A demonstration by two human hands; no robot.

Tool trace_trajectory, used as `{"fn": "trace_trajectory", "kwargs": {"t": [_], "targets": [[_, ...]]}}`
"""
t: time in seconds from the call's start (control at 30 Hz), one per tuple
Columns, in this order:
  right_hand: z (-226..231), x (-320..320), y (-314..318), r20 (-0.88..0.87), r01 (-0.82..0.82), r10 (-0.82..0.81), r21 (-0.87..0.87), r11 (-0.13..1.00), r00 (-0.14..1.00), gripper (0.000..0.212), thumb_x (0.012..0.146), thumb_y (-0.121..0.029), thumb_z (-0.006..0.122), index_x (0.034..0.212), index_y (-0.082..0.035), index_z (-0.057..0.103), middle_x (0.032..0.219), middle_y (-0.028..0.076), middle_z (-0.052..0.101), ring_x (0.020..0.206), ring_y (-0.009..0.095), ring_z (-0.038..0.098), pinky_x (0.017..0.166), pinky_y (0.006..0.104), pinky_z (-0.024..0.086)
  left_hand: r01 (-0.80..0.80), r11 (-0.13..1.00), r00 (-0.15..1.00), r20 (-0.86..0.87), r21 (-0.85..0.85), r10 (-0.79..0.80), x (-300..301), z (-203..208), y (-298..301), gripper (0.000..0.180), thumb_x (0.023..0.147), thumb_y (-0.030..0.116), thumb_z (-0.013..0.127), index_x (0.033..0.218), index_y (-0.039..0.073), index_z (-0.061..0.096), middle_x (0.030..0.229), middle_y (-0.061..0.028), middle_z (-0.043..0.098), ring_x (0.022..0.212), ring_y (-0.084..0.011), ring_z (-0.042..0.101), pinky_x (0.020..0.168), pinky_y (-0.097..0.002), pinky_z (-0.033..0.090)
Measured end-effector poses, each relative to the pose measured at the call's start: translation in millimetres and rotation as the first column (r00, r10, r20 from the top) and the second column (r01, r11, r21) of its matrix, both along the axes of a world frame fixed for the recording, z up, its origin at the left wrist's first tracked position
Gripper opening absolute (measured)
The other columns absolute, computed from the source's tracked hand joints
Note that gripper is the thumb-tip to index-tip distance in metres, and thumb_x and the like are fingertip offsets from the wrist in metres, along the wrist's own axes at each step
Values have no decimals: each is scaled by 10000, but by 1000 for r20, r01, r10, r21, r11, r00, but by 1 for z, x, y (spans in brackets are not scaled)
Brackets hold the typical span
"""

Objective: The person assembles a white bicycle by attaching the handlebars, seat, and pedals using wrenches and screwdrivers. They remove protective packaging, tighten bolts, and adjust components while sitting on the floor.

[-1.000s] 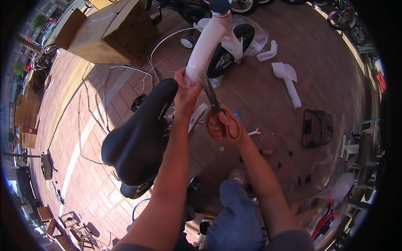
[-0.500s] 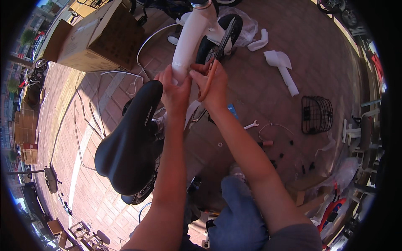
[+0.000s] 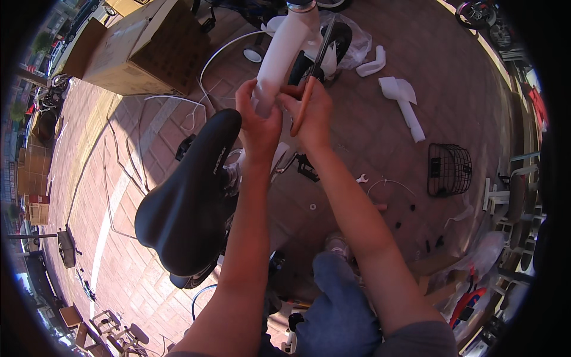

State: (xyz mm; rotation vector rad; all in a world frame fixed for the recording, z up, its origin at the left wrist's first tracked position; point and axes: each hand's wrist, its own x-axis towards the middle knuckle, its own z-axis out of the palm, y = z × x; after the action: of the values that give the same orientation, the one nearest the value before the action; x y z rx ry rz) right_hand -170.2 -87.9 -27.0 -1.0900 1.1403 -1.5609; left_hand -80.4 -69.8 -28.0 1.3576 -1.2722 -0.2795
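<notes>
A bicycle frame tube in white foam wrap (image 3: 281, 56) slants up from the centre. My left hand (image 3: 260, 124) closes round the lower end of this wrap, thumb on its right side. Orange-handled scissors (image 3: 307, 101) rest in my right hand (image 3: 316, 113), their dark blades pointing up, away from me. The right thumb and fingertips are at the wrap's right edge, beside the left hand; whether they pinch it is hidden. Left of my forearms is the black saddle (image 3: 184, 202). A dark pedal (image 3: 307, 168) shows between the forearms.
A large open cardboard box (image 3: 140, 50) stands at far left. Right of the bicycle lie loose white foam pieces (image 3: 402, 102) and a black wire basket (image 3: 449, 169). A spanner (image 3: 361, 178) and small dark parts are on the brick paving. White cables (image 3: 221, 53) curve beside the frame.
The wrapped tube and both hands appear slightly further right in view. My left fingers have shifted higher around the tube's left side. The scissors stay in my right hand.
</notes>
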Motion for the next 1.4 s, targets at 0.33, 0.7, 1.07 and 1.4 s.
{"fn": "trace_trajectory", "kwargs": {"t": [0.33, 0.7, 1.07, 1.4], "targets": [[-3, 3, -6, -157, 70, -73, -24, 997, 985, 294, 661, -99, 716, 862, 8, 530, 735, 120, 619, 680, 233, 623, 659, 311, 486, -33, 999, 998, 60, -15, 33, -1, -1, 0, 447, 737, 64, 693, 1143, 38, 508, 1113, -133, 572, 1063, -253, 578, 915, -345, 452], [25, -2, 2, 327, -163, 136, 56, 985, 935, 186, 693, 14, 665, 774, -15, 500, 660, 54, 571, 537, 113, 554, 473, 232, 426, -54, 995, 994, 95, -80, 61, -2, -2, 0, 394, 724, 85, 714, 1079, 50, 547, 1014, -131, 606, 934, -273, 618, 799, -343, 486], [20, -16, 12, 277, -128, 87, 132, 983, 957, 215, 728, 51, 644, 791, -50, 464, 739, 86, 603, 583, 140, 556, 506, 270, 453, -129, 963, 967, 185, -235, 175, -6, -5, -12, 217, 790, 72, 666, 982, 18, 580, 913, -132, 629, 844, -242, 624, 749, -332, 488], [1, -9, 1, 250, -208, 184, 75, 975, 951, 211, 756, 58, 535, 939, -25, 472, 934, 135, 639, 745, 153, 608, 585, 273, 463, -132, 990, 986, -100, 51, 136, 12, -2, -19, 130, 913, 142, 508, 926, 13, 522, 816, -118, 612, 716, -192, 579, 672, -316, 466]]}}
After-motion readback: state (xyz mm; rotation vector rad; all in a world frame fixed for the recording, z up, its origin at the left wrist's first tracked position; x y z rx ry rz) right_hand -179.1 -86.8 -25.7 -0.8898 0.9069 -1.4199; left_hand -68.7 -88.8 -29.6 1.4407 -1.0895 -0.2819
